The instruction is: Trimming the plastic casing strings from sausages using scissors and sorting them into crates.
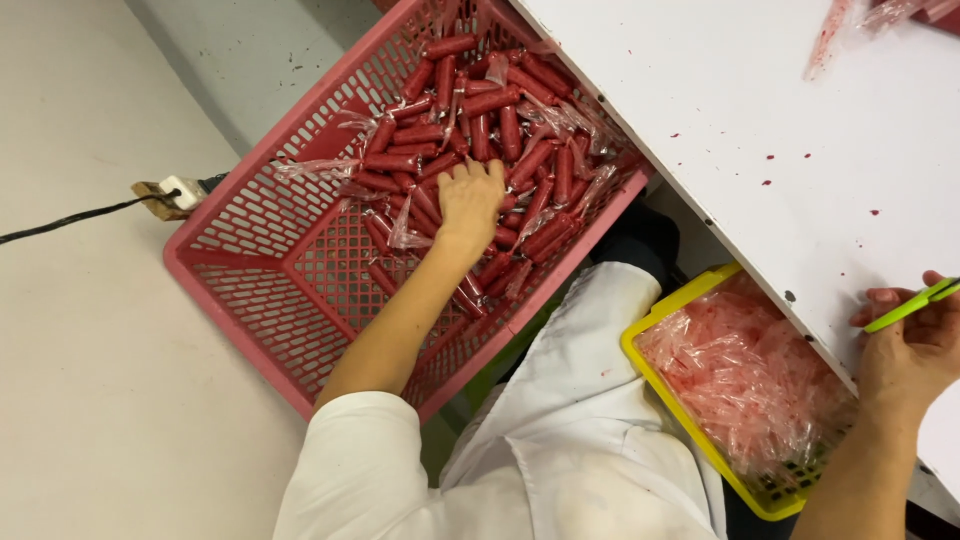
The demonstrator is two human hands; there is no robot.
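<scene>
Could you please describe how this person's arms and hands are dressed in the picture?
Both hands, the left hand and the right hand, are bare, with no gloves, rings or watch visible. The forearms are uncovered too. A white short sleeve of a white work garment ends near the left elbow; any right sleeve is out of frame.

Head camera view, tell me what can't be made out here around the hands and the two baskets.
- Left hand: fingertips buried among the red sausages in the pink basket; grip unclear.
- Green tool in the right hand: cut off by the right edge.
- Yellow basket: partly hidden under the white table.
- Clear wrappers: individual pieces too tangled to separate.
</scene>
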